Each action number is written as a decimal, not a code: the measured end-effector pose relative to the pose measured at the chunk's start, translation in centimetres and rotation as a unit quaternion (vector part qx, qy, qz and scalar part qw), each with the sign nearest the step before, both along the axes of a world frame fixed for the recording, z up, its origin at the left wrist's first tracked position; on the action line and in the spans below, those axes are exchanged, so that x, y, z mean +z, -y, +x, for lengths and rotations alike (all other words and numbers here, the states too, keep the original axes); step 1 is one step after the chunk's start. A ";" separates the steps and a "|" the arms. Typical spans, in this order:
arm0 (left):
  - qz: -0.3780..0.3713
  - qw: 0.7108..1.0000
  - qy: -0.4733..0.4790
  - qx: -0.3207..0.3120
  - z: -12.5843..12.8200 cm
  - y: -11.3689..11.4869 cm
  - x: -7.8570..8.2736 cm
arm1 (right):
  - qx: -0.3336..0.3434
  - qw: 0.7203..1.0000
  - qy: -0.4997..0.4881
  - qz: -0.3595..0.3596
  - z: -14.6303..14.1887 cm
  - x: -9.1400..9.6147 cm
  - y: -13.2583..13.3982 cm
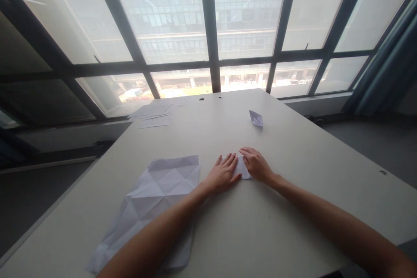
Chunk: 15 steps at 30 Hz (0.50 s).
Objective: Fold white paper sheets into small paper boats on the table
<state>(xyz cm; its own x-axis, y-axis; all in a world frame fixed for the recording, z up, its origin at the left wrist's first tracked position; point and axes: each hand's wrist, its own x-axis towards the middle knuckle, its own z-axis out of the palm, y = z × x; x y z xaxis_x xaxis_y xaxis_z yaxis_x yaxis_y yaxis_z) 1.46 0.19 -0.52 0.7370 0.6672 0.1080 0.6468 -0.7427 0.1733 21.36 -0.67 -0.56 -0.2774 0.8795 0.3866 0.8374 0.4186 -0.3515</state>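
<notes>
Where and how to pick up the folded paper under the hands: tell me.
Pinch the folded paper by its near edge, probably best from the near side: it lies low and flat, and that edge shows between the left hand and the right hand.

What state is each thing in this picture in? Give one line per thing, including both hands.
Small paper: looks folded, flat on the table, partly covered.
Left hand: palm down on the small paper, fingers spread.
Right hand: at the paper's right edge; grip unclear.
Large sheet: unfolded, creased all over.
Small paper shape: folded, standing apart.
Loose sheets: overlapping, unevenly spread.
Curtain: gathered aside.
</notes>
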 end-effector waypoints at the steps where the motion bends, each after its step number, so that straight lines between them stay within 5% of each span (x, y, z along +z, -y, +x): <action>1: 0.000 1.000 0.004 0.009 0.0 0.0 0.0 | 0.020 0.999 0.029 -0.013 -0.5 0.0 0.3; 6: -0.002 0.999 0.010 0.033 0.2 0.0 -0.2 | 0.050 0.987 0.112 -0.104 -1.4 -0.8 1.0; 15: -0.017 0.997 -0.008 0.073 -0.5 -0.5 -0.1 | -0.019 0.984 0.135 -0.119 0.6 -1.5 0.0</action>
<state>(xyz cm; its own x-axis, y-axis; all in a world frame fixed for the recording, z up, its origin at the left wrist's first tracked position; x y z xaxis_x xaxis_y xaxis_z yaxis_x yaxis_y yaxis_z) 0.97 0.66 -0.59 0.6334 0.7704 0.0724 0.7505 -0.6344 0.1854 21.91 -0.71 -2.02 -0.3061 0.9482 0.0850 0.9272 0.3172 -0.1993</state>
